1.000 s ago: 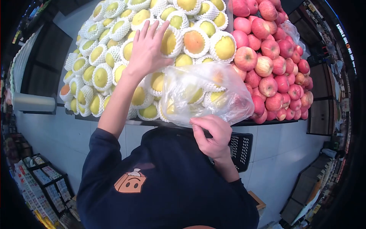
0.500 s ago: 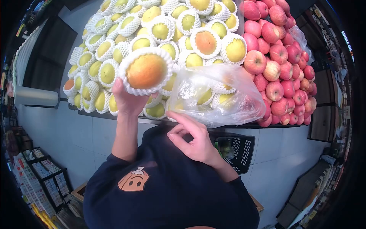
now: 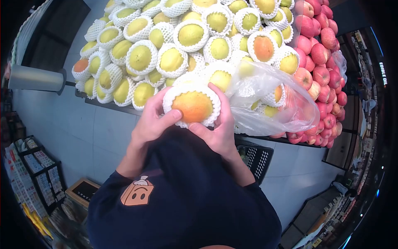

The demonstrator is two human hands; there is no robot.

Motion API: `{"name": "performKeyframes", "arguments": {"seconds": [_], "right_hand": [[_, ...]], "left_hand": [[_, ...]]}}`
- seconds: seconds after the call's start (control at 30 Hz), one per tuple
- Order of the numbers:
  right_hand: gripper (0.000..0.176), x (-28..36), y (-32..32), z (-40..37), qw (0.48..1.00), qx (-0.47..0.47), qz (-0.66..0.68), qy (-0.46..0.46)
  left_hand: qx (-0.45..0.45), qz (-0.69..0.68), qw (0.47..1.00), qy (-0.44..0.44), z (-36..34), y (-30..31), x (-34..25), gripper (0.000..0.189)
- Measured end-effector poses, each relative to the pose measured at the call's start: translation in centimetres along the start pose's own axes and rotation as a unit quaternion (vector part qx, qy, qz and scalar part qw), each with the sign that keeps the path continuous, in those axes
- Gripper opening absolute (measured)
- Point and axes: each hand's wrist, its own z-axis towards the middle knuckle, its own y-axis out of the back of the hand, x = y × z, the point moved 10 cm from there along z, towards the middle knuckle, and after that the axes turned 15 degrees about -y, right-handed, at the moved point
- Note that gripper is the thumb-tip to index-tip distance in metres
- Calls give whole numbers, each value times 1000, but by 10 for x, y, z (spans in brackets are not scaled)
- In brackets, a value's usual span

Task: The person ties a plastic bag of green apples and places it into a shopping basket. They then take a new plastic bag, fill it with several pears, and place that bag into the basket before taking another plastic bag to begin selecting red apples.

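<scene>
An orange-yellow oval fruit (image 3: 192, 106) in a white foam net is held between my two hands, close to my chest. My left hand (image 3: 154, 118) grips its left side, thumb pressed on the skin near the lower edge. On the other side my right hand (image 3: 216, 126) wraps the net, its thumb at the bottom rim. A clear plastic bag (image 3: 290, 110) lies just right of my right hand, over the fruit, with netted fruit visible through it. Behind my hands are piled many yellow-green fruits (image 3: 172, 60) in similar foam nets.
Red apples (image 3: 321, 74) are heaped on the right, beyond a clear divider. Below the stand's front edge sits a black shopping basket (image 3: 259, 159) with something green inside, partly hidden by my right arm. A metal cylinder (image 3: 37, 79) projects at the left.
The orange-yellow fruit has come down and closer to me. My right hand, earlier apart from it with fingers curled, now holds it together with my left. The view has shifted too.
</scene>
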Motion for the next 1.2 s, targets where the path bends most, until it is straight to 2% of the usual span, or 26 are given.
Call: {"name": "performKeyframes", "arguments": {"seconds": [0.13,0.2,0.27,0.37,0.47,0.5,0.6,0.63,0.73,0.77,0.87,0.9,1.0,1.1,1.2], "right_hand": [[88,-6,-10,8,997,-7,75,-2],[87,-5,-11,12,995,-7,96,2],[87,-14,-4,14,993,-20,115,-15],[87,-18,2,10,987,-58,148,-39],[88,-10,1,8,988,-88,121,-40],[89,-9,-1,7,989,-95,103,-40],[93,6,-11,6,998,-47,-21,33],[95,8,-10,4,995,-57,-66,37],[98,16,-11,-2,983,-80,-161,47],[97,19,-12,-1,981,-85,-168,53],[93,17,-16,0,991,-69,-102,45],[91,14,-17,1,995,-58,-66,38],[84,5,-12,8,998,-54,-2,22],[78,-2,-9,9,996,-57,61,1],[69,-4,-6,7,995,-63,80,5]], "left_hand": [[40,8,996,82,-3,26,10,53],[85,16,993,82,-2,31,14,54],[145,18,989,34,4,27,12,61],[157,172,972,24,19,26,-16,80],[146,303,931,-138,28,18,-33,99],[133,313,911,-235,29,14,-43,95],[157,292,902,-278,28,12,-41,77],[121,265,919,-266,29,17,-42,68],[78,139,978,-136,24,32,-20,66],[94,92,984,-117,22,32,-13,68],[74,-101,992,-5,7,31,19,71],[66,-97,992,36,4,31,25,73],[55,-119,990,54,5,26,24,68],[85,-50,995,-4,11,22,7,62],[104,-90,990,27,8,22,12,60]]}}
